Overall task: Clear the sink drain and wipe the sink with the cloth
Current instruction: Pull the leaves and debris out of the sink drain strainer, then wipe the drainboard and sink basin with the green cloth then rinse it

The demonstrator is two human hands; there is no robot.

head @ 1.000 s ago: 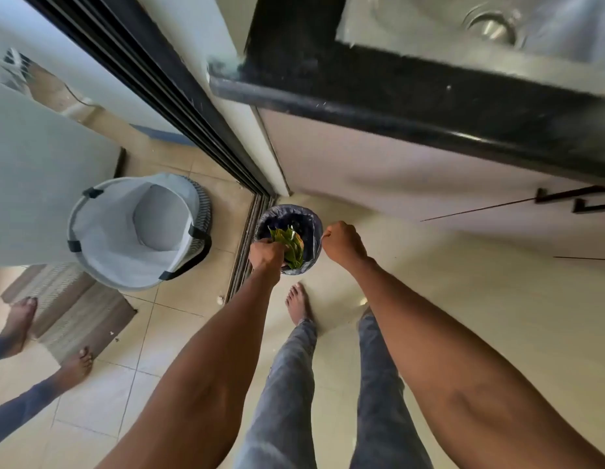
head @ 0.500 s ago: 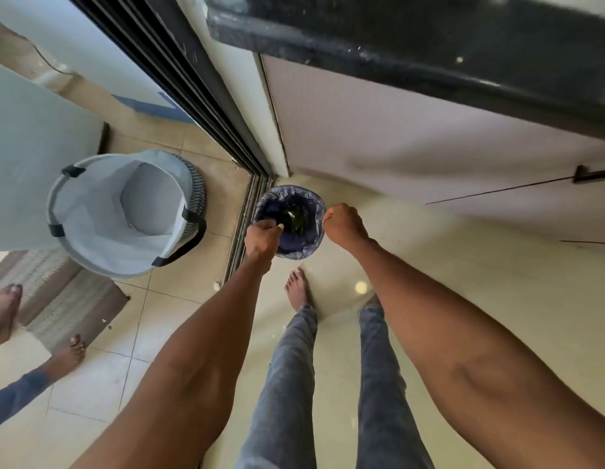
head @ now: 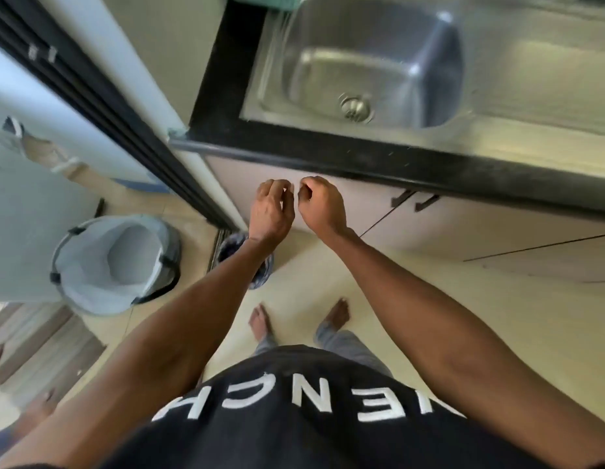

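Head view: both empty, loosely curled hands, left hand (head: 272,211) and right hand (head: 323,206), hang near the cabinet front, sink (head: 372,62) drain (head: 355,108) farther off, up-right, right hand nearer.

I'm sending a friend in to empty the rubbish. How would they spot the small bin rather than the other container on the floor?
Start at the steel sink in the black counter and look down at the floor by the sliding door track. The small bin stands there, partly hidden under the left forearm. Its liner is dark and crinkled; the laundry basket beside it is bigger, pale grey and black-handled.
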